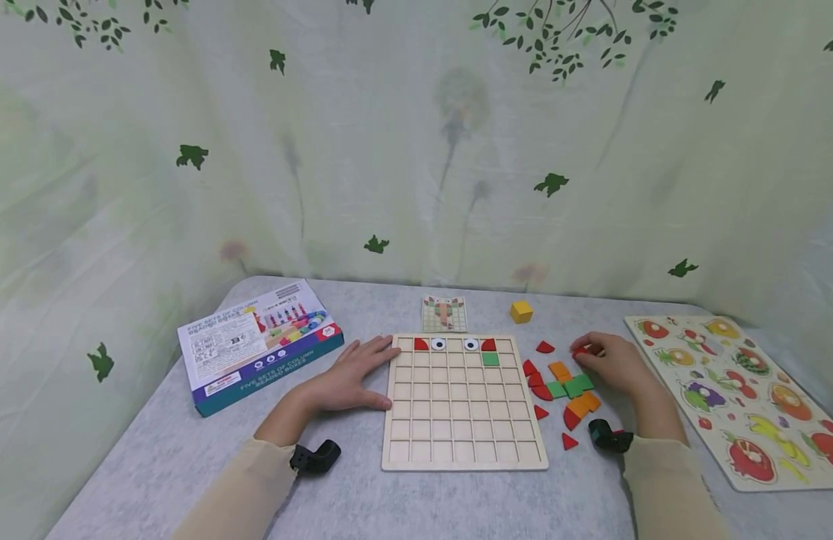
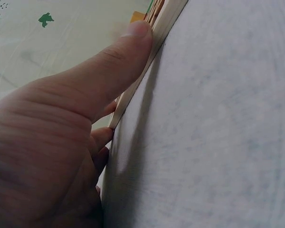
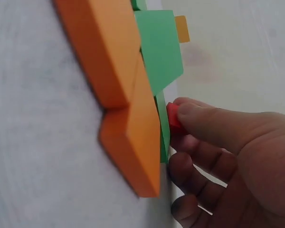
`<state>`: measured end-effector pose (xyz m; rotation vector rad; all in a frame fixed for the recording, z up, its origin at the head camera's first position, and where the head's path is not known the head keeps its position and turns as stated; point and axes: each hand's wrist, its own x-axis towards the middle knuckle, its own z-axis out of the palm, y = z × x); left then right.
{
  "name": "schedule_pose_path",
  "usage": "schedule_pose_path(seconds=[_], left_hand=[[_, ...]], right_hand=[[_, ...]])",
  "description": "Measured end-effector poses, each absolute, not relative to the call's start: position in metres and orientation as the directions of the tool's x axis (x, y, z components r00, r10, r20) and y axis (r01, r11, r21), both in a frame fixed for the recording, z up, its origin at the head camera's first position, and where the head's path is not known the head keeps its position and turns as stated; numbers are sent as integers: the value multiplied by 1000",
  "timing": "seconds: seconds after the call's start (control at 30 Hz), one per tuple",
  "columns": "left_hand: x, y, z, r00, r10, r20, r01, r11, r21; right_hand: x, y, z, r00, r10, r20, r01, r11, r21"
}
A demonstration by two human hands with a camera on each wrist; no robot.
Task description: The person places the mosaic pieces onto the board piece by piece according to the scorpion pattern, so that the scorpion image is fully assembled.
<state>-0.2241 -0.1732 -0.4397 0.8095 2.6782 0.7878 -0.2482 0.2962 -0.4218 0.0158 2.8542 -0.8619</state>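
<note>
A wooden grid board (image 1: 463, 411) lies on the table. Near its top edge sit two round eye pieces (image 1: 471, 344), two red quarter-round pieces (image 1: 421, 344) and a green square (image 1: 490, 359). With fingers spread, my left hand (image 1: 342, 379) rests at the board's left side, its thumb and fingertips against the edge. My right hand (image 1: 612, 364) pinches a small red piece (image 3: 174, 118) between thumb and fingers, just beside a loose pile. That pile has green pieces (image 1: 578, 385), orange pieces (image 1: 582, 406) and several red ones (image 1: 540, 384).
Behind the board lies a small pattern card (image 1: 444, 313), with a yellow cube (image 1: 521, 312) to its right. At the left stands a boxed set (image 1: 261, 345). A fruit picture board (image 1: 740, 397) lies at the right, close to my right forearm.
</note>
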Motion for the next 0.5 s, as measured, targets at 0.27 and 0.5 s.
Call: schedule_pose_path(seconds=[0.27, 0.5], left_hand=[[-225, -173, -442, -814, 579, -53, 457, 694, 556], [-224, -172, -440, -814, 580, -46, 459, 689, 560]], right_hand=[[-251, 294, -421, -990, -36, -137, 52, 806, -589], [-253, 284, -419, -995, -20, -99, 47, 778, -627]])
